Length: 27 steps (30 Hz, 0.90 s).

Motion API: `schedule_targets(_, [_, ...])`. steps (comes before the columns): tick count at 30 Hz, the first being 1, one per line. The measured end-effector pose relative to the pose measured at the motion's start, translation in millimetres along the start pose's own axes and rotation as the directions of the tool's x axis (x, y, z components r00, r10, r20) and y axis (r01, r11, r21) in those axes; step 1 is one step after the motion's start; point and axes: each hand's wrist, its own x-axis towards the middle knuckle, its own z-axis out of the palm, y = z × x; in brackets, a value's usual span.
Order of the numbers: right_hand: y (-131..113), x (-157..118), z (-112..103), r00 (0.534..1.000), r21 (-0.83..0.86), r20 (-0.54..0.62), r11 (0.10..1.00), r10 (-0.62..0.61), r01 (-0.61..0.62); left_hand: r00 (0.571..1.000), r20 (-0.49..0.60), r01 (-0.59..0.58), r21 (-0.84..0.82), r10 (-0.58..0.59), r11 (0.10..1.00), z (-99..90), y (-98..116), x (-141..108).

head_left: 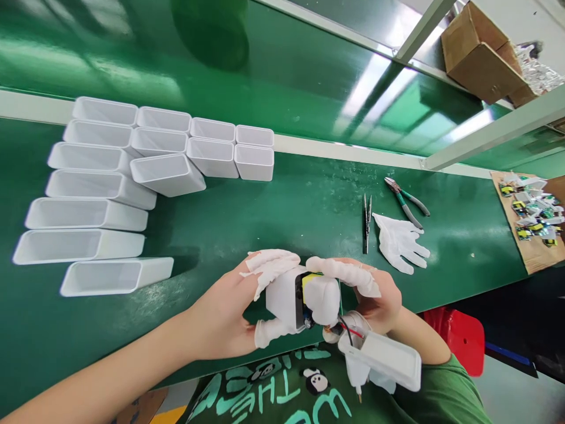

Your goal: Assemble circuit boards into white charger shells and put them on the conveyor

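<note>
Close to my body, my left hand [232, 306] is closed around a white plastic case [281, 297], fingers over the top and thumb below. White finger cots cover some fingertips on both hands. Opposite it, my right hand [379, 291] grips a circuit assembly [308, 321] with a yellow part at the case's dark open end. How far the assembly sits inside the case is hidden by my fingers. Red and black wires run from it to a white plastic end piece [392, 359] hanging below my right hand, with a metal pin pointing down.
Rows of open white cases [99, 212] stand on the green table [309, 200] at left. Tweezers [367, 224], cutting pliers [404, 200] and a white glove [401, 242] lie at right. Circuit assemblies rest on cardboard [509, 235] beyond. A red stool [463, 341] stands below.
</note>
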Motion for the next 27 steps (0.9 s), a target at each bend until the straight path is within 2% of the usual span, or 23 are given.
schedule_targets(5, [-2.9, 1.4, -0.1, 1.000, -0.038, 0.006, 0.999, 0.024, -0.024, 1.000, 0.004, 0.000, 0.010, 0.000, 1.000, -0.8, -0.5, 0.0])
schedule_targets(15, [-2.0, 1.2, 1.1, 0.999, -0.134, 0.027, 0.990, -0.032, 0.035, 1.000, 0.015, -0.008, -0.002, 0.008, 1.000, 1.6, -1.1, -0.7])
schedule_targets(18, [-3.0, 5.8, -0.5, 0.996, -0.150, 0.071, 0.987, -0.050, 0.060, 0.999, 0.031, -0.028, -0.047, 0.030, 0.999, 1.0, 1.1, 1.2])
schedule_targets(21, [-6.1, 12.7, -3.2, 0.988, -0.115, 0.152, 0.992, -0.025, 0.043, 0.996, 0.091, -0.012, -0.114, 0.022, 0.993, -2.0, 5.1, 4.1])
schedule_targets(23, [-7.1, 16.0, -4.4, 0.981, -0.080, 0.192, 0.996, -0.030, 0.047, 0.986, 0.164, 0.063, -0.190, -0.031, 0.980, -4.2, 8.1, 5.7])
schedule_targets(27, [-5.0, 17.7, -3.6, 0.952, 0.008, 0.293, 0.996, -0.087, 0.088, 0.931, 0.351, 0.214, -0.298, -0.102, 0.930, -6.0, 12.2, 5.0])
